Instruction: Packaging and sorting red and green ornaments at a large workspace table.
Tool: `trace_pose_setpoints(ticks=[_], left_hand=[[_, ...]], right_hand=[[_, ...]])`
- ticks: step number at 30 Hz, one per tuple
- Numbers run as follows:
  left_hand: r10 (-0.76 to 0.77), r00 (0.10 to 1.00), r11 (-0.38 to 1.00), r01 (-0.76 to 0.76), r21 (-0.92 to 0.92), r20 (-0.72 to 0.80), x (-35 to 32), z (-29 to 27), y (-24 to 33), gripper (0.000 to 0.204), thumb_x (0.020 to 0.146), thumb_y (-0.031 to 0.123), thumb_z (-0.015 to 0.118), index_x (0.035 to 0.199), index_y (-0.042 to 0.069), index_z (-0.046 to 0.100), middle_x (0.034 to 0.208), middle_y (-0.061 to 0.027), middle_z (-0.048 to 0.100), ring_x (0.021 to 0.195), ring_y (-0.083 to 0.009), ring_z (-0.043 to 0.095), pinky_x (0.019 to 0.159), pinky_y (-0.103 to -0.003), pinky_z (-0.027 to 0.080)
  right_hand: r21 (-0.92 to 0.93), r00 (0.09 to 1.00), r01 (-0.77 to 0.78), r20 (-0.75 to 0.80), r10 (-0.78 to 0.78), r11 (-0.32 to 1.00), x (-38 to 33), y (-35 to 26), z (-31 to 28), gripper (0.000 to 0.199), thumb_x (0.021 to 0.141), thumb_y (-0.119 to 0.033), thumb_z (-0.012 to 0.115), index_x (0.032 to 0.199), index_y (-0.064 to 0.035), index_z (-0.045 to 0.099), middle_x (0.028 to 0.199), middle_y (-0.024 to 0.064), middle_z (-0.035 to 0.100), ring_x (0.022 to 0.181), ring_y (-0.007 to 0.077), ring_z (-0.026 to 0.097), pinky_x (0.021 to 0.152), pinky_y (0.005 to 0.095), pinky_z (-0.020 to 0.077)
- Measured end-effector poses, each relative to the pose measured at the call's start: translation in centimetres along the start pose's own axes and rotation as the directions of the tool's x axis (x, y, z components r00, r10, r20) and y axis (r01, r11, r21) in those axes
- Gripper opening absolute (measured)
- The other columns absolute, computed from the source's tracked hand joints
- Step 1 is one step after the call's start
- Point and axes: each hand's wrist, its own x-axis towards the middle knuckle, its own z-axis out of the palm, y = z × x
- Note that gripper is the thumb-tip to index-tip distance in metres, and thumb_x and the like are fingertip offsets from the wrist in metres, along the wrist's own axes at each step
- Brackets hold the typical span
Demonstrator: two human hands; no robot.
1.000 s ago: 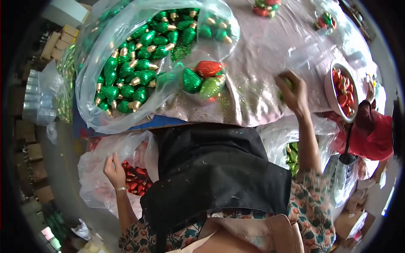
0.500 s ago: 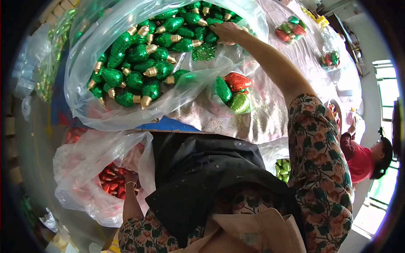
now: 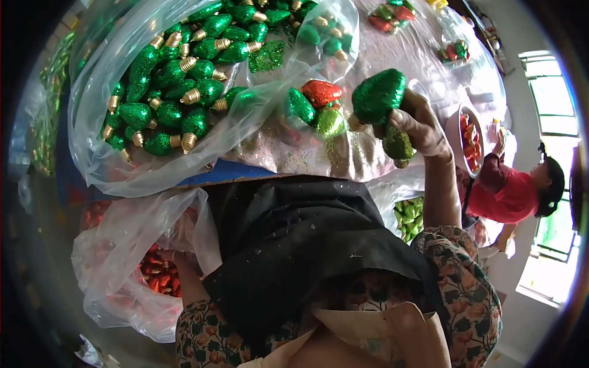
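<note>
Raised over the table's near right part, my right hand [image 3: 421,126] is closed around bulb-shaped glitter ornaments. A large dark green bulb ornament [image 3: 378,96] shows at its fingertips, and a smaller olive-green ornament [image 3: 397,146] hangs below the palm. My left hand [image 3: 173,256] reaches down into a clear plastic bag [image 3: 110,270] at the lower left. Shiny red ornaments [image 3: 161,273] lie around it there; its fingers are hidden. In front of me, a big clear bag [image 3: 101,162] lies open with many green bulb ornaments [image 3: 169,113] with gold screw caps.
A small clear bag with red and green ornaments [image 3: 322,95] lies near the table edge. Similar sets [image 3: 392,15] lie farther back. Light green ornaments [image 3: 408,218] fill a bag beside my lap. At right, a person in red [image 3: 506,196] sits near a bowl of red ornaments [image 3: 461,132].
My right hand has come back from the pile of green ornaments toward me and right, now with ornaments in it. My left hand remains in the red ornaments' bag. The view has shifted slightly.
</note>
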Motion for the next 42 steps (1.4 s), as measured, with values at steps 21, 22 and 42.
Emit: trace_pose_setpoints(ticks=[21,22,42], left_hand=[[0.901,-0.355,-0.103,-0.731,-0.675,0.247,-41.4,-4.5,57.0,0.055,0.074,0.021,0.074,0.117,0.001,0.047,0.110,-0.0171,0.054,0.093,-0.0277,0.060,0.080,-0.033,0.049],[0.788,-0.337,0.036,-0.811,-0.584,0.515,-42.3,-3.8,58.0,0.051,0.072,0.025,0.075,0.112,0.003,0.052,0.106,-0.0174,0.055,0.092,-0.0290,0.060,0.078,-0.034,0.049],[0.655,-0.676,-0.468,-0.713,-0.523,0.336,-41.0,0.6,52.0,0.043,0.074,0.026,0.067,0.112,0.007,0.057,0.106,-0.0132,0.055,0.093,-0.0302,0.056,0.082,-0.040,0.047]], right_hand=[[-0.028,0.967,0.188,-0.167,-0.190,0.982,3.2,4.1,-1.9,0.055,0.082,-0.029,0.066,0.119,0.0067,0.047,0.094,0.0131,0.063,0.080,0.0147,0.060,0.072,0.0283,0.0479],[0.017,0.968,0.169,-0.191,-0.163,0.985,2.9,4.5,-1.9,0.056,0.082,-0.030,0.066,0.119,0.0071,0.047,0.095,0.0138,0.063,0.082,0.0157,0.060,0.074,0.0290,0.0480],[-0.554,0.969,0.237,0.072,-0.238,0.798,3.8,4.5,-1.7,0.052,0.080,-0.038,0.065,0.111,0.0020,0.052,0.093,0.0227,0.062,0.085,0.0323,0.063,0.073,0.0398,0.0476]])
